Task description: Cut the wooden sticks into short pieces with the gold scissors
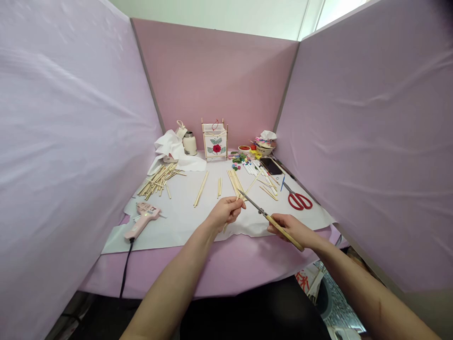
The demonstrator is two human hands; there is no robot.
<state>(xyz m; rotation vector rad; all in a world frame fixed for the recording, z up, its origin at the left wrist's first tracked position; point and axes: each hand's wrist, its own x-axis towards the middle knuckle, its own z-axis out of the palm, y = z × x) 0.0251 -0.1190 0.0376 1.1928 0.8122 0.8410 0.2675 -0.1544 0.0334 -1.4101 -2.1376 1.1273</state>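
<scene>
My left hand [225,212] is closed in a pinch on a thin wooden stick [250,185] that slants up to the right over the white paper sheet [184,208]. My right hand [293,230] grips the yellow handle of a pair of cutters [264,213]. Its dark blades reach left and meet the stick near my left fingers. Both hands hover just above the front part of the sheet.
A pink glue gun [143,218] with a black cord lies front left. Piles of sticks [158,179] lie at the left, more sticks [201,188] in the middle. Red scissors [299,200], a phone [272,166], a small lantern [214,139], beads and cloth sit behind. Pink partitions enclose the table.
</scene>
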